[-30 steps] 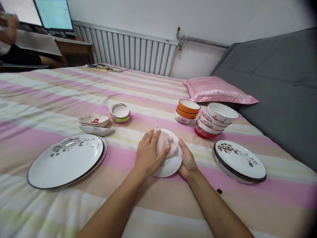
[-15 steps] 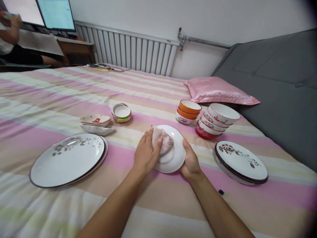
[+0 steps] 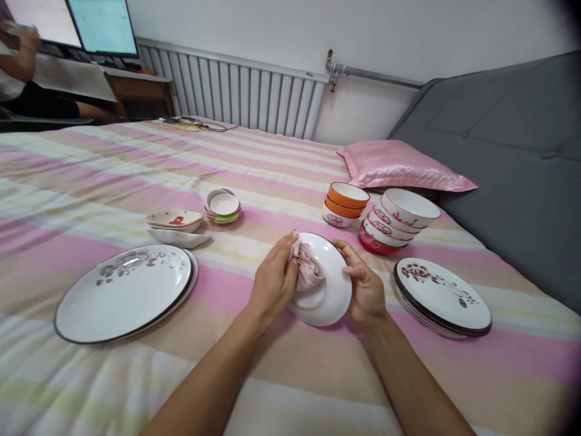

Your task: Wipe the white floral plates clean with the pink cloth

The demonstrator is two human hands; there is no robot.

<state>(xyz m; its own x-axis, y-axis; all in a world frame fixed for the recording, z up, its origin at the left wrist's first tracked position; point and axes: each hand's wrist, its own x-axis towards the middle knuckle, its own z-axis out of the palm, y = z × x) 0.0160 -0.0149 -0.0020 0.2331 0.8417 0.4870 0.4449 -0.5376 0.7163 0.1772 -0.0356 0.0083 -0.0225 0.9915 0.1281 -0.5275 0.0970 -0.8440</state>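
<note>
A small white plate [image 3: 333, 297] is tilted between my hands above the bedspread, its underside with a foot ring facing me. My left hand [image 3: 275, 278] is closed on a crumpled pale pink cloth [image 3: 310, 269] and presses it against the plate's left part. At the right rim, my right hand [image 3: 365, 284] grips the plate, its fingers bent over the edge. The fingertips of my left hand are partly hidden by the cloth.
Oval plates [image 3: 127, 297] lie at left, round plates [image 3: 445, 297] at right. Boat-shaped dishes [image 3: 175, 221], small dishes [image 3: 224, 206], orange bowls [image 3: 347, 197] and white-and-red bowls [image 3: 408, 212] stand farther back. Behind are a pink pillow [image 3: 403, 166] and grey headboard [image 3: 508, 139]. A person [image 3: 18, 72] sits upper left.
Both hands have shifted slightly right with the plate and the cloth. The plate has turned a little, and more of my right hand's fingers now show at its rim.
</note>
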